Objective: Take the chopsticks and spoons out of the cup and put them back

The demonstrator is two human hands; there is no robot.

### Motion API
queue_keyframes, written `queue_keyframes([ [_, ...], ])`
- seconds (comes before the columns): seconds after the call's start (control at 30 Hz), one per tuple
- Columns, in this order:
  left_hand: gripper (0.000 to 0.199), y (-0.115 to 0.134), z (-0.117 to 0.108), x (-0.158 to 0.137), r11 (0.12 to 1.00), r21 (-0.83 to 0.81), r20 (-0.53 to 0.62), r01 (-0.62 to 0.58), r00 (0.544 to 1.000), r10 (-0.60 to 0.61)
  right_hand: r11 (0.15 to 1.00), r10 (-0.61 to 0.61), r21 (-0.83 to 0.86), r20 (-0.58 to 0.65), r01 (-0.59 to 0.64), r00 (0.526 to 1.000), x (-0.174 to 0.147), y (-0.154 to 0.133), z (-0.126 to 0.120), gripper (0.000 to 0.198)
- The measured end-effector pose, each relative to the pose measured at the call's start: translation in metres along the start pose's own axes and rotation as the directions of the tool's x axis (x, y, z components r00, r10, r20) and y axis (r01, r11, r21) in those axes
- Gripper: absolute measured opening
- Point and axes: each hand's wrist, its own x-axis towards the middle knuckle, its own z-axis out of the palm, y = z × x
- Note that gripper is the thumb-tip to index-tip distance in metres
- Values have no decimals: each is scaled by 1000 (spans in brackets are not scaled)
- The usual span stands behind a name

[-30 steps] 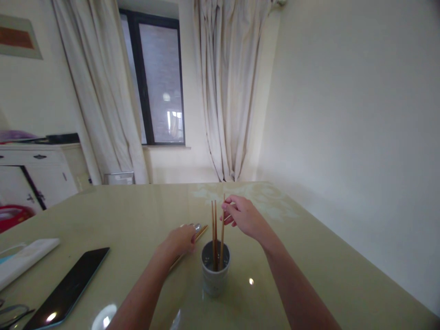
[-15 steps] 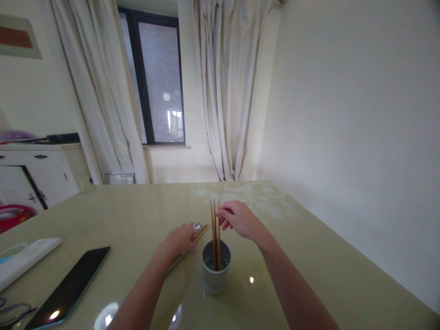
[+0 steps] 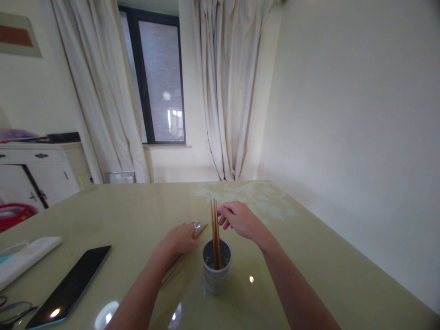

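Note:
A pale ceramic cup [image 3: 216, 282] stands upright on the table with several wooden chopsticks [image 3: 215, 229] inside, their tops close together. My right hand [image 3: 237, 217] is just right of their upper ends, fingers curled and a little apart, the fingertips touching or very near the rightmost chopstick. To the left of the cup my left hand [image 3: 184, 237] lies over more chopsticks [image 3: 202, 230] at table level, its fingers bent around them. Shiny metal spoon heads [image 3: 197, 226] show just beyond its fingertips. Its palm and forearm hide part of this bundle.
A black tablet or phone [image 3: 70, 284] lies on the glossy greenish table [image 3: 326, 275], left of my left forearm. Beside it are a white case [image 3: 27, 256] and dark-framed glasses [image 3: 15, 309]. A wall [image 3: 360, 137] runs along the table's right side.
The rightmost chopstick in the cup has tipped left against the others, away from my right fingers. My left hand has shifted slightly over the chopsticks on the table.

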Motion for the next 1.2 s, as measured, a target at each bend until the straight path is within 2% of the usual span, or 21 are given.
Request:
queue_keyframes([
  [0.07,19,-4,-11,-2,999,-36,-18,-11,1000,11,1000,2,-17,-51,-3,999,-2,-3,-6,30],
  [0.13,25,-10,-27,-6,981,-188,-58,-42,998,31,999,-26,-33,-144,22,989,-4,-7,-11,29],
  [0.2,26,-12,-46,-15,894,-431,-128,-119,989,70,996,-87,-16,-232,86,969,-7,-15,-14,30],
  [0.27,27,-4,-64,-28,754,-609,-239,-247,963,122,983,-158,43,-281,177,947,-10,-24,-13,29],
  [0.33,29,13,-79,-44,640,-660,-369,-393,912,178,959,-210,126,-290,255,934,-14,-33,-9,27],
  [0.4,28,36,-89,-59,562,-655,-460,-504,857,232,926,-231,225,-297,303,926,-19,-42,-5,26],
  [0.5,25,62,-95,-71,511,-637,-508,-577,813,285,872,-239,342,-325,350,915,-26,-52,-6,26],
  [0.6,30,62,-91,-65,568,-615,-481,-547,831,279,855,-246,344,-387,387,889,-33,-56,-18,27],
  [0.67,34,48,-81,-52,680,-559,-440,-474,865,241,868,-245,302,-430,394,869,-37,-55,-29,27],
  [0.77,22,23,-58,-28,901,-350,-291,-255,944,154,919,-231,209,-400,333,887,-37,-47,-41,25],
  [0.83,12,12,-39,-18,985,-142,-141,-92,987,72,960,-216,106,-319,261,923,-34,-40,-42,25],
  [0.93,16,8,-17,-11,999,41,-11,37,999,-36,984,-175,-25,-176,174,969,-25,-30,-33,24],
  [1.07,17,11,-8,-12,993,76,13,95,995,-97,995,-80,-60,-39,78,996,-16,-21,-17,15],
  [1.2,17,10,-6,-10,991,83,19,108,994,-110,991,-27,-132,27,31,999,-11,-16,-7,24],
])
